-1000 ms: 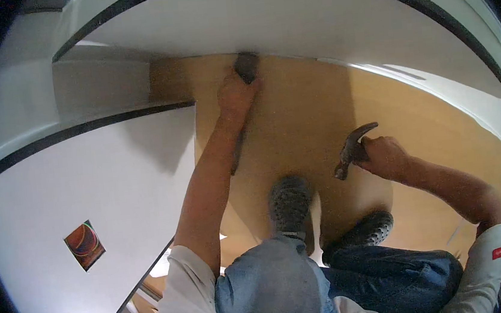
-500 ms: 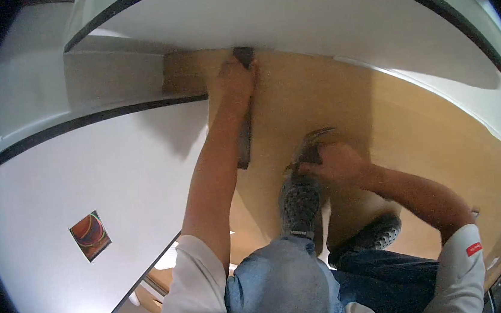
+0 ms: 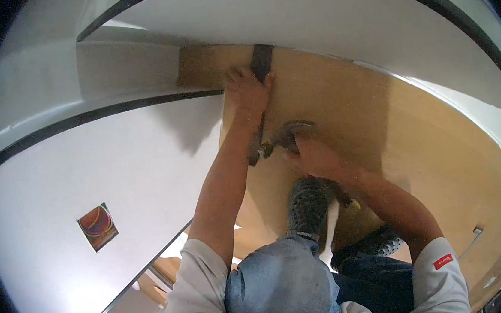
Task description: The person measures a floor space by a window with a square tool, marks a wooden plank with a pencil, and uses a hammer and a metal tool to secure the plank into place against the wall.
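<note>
My left hand (image 3: 249, 93) lies flat with its fingers apart on the tan wooden surface (image 3: 335, 94), its thumb side over a long dark strip (image 3: 262, 62). The strip's lower part runs down beside my left wrist. My right hand (image 3: 318, 157) is closed around a claw hammer (image 3: 286, 136). One end of the hammer head is close to the strip's lower end; whether they touch I cannot tell. The curved claw points away to the right, and the handle's yellow-tipped end shows below my right wrist.
A white panel with a dark edge (image 3: 119, 109) spans the left, with a small square patch of coloured loops (image 3: 97, 227). Another white panel (image 3: 284, 8) curves across the far side. My jeans knee (image 3: 281, 286) and dark shoe (image 3: 305, 208) are close below the hammer. A small metal piece (image 3: 478, 231) is at right.
My right hand has carried the hammer left, from over the shoe to the strip's lower end. My left hand has flattened out from its curled hold near the strip's top. The view has shifted slightly.
</note>
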Available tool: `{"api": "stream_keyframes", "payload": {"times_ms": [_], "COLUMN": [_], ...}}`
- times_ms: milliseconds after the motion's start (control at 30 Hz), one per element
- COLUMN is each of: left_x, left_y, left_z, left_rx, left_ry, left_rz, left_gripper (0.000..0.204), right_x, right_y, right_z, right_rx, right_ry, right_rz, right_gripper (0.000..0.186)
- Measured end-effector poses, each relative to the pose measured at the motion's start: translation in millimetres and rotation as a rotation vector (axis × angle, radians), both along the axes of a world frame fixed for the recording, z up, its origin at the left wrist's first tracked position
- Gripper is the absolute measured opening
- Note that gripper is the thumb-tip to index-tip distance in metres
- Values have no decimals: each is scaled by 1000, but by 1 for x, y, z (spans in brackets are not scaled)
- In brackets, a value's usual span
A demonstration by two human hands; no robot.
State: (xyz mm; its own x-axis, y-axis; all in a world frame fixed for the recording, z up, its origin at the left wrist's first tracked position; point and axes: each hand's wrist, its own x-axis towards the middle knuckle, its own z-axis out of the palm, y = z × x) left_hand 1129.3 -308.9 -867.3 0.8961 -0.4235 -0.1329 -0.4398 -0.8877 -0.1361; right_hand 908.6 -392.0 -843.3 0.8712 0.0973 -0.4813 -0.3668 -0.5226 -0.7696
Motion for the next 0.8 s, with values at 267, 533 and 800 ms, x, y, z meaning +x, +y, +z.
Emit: {"api": "stream_keyframes", "payload": {"times_ms": [267, 533, 800], "left_x": [7, 35, 134], "left_y": [19, 9, 43], "left_z": [-2, -14, -46], "left_rx": [-119, -181, 258], "left_ry": [-53, -195, -45], "left_rz": [-61, -102, -296], "left_gripper": [94, 82, 38], "right_x": [53, 33, 35], "right_y": [9, 47, 41], "right_z": [44, -28, -17], "right_rx": [137, 6, 81], "right_ry": [-12, -193, 81], "right_rz": [-1, 17, 153], "right_gripper": [53, 53, 55]}}
